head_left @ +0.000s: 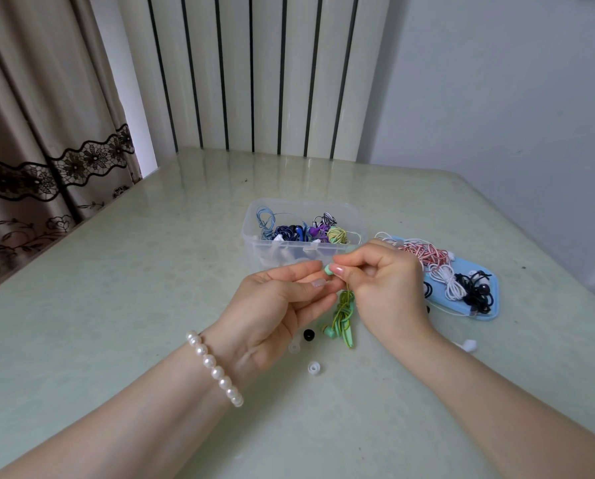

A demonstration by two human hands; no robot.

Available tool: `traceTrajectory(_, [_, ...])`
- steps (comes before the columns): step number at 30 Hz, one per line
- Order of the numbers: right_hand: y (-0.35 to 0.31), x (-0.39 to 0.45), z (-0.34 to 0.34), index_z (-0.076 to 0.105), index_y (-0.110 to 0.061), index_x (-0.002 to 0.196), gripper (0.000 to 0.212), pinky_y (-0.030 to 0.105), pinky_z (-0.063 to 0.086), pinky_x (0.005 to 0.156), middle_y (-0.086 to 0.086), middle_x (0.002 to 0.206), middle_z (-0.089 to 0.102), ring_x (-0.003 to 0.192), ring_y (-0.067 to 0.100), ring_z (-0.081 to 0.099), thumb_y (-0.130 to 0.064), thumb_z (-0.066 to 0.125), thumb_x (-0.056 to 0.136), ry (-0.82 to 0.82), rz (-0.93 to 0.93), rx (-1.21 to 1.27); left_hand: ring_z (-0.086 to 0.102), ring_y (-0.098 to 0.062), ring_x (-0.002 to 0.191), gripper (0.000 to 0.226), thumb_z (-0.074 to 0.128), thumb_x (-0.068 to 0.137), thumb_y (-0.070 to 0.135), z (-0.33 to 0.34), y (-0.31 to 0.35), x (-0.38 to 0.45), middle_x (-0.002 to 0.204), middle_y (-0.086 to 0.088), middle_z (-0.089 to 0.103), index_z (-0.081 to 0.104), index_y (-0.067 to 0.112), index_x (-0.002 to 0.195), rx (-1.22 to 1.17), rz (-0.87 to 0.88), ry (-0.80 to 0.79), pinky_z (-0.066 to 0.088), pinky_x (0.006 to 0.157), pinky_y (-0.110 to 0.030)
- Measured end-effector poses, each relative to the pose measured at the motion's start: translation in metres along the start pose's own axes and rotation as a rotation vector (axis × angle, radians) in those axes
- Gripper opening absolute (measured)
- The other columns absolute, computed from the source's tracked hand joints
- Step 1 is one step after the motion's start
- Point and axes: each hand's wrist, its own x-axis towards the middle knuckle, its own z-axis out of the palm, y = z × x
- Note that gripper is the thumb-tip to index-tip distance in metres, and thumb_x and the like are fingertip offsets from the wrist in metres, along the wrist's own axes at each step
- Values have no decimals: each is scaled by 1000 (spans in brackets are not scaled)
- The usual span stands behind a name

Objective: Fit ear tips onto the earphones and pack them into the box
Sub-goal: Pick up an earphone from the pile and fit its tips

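Head view: green earphone (327,270) pinched between both hands.
Left hand (275,305) and right hand (382,288) gripped it above the table (116,305), before the box (254,233).

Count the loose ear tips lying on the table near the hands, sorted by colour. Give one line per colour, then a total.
Black ear tip: 1
Clear ear tips: 2
Total: 3
Any tip pinched between the fingers is not counted; all three lie on the table.
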Motion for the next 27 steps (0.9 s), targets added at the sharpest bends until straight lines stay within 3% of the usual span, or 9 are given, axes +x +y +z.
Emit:
traceTrajectory(6, [4, -1, 2, 70, -3, 65, 14, 9, 40, 58, -11, 64, 53, 62, 1, 53, 10, 68, 68, 25, -80, -53, 71, -23, 75, 30, 48, 80, -18, 2, -1, -1, 90, -20, 70, 57, -8, 107, -8, 19, -4, 58, 69, -29])
traceTrajectory(11, [1, 0, 1, 69, 0, 64, 13, 4, 37, 57, -9, 63, 52, 59, -6, 52, 12, 68, 69, -2, -85, -70, 71, -19, 76, 27, 46, 81, -18, 3, -3, -3, 87, -17, 72, 63, -3, 96, 38, 50, -22, 57, 73, -28])
traceTrajectory(14, [-5, 8, -6, 67, 2, 65, 14, 10, 49, 56, 3, 63, 60, 53, -2, 58, 14, 67, 71, -95, 115, 140, 70, -21, 85, 26, 44, 83, -17, 3, -3, -1, 92, -18, 71, 63, -3, 95, 43, 58, -15, 56, 76, -29])
traceTrajectory(17, [-5, 14, -16, 65, -3, 63, 20, 22, 57, 56, -2, 52, 63, 48, 6, 62, 15, 66, 71, -204, 308, 282, 68, -23, 91, 25, 45, 84, -15, 2, -3, 1, 96, -20, 70, 61, -5, 102, 50, 34, -14, 56, 77, -30])
traceTrajectory(22, [-6, 18, -27, 65, -5, 66, 24, 23, 56, 56, -2, 52, 65, 52, 10, 64, 18, 65, 67, -302, 275, 314, 69, -25, 90, 24, 45, 85, -12, -1, -1, 3, 97, -21, 70, 60, -6, 104, 48, -27, -45, 58, 73, -29])
traceTrajectory(27, [-5, 16, -22, 64, -4, 66, 19, 22, 56, 53, -2, 51, 64, 50, 9, 64, 14, 65, 72, -216, 398, 389, 70, -24, 88, 28, 46, 84, -13, 0, -1, 2, 100, -21, 69, 60, -6, 108, 30, -17, -80, 57, 75, -29])
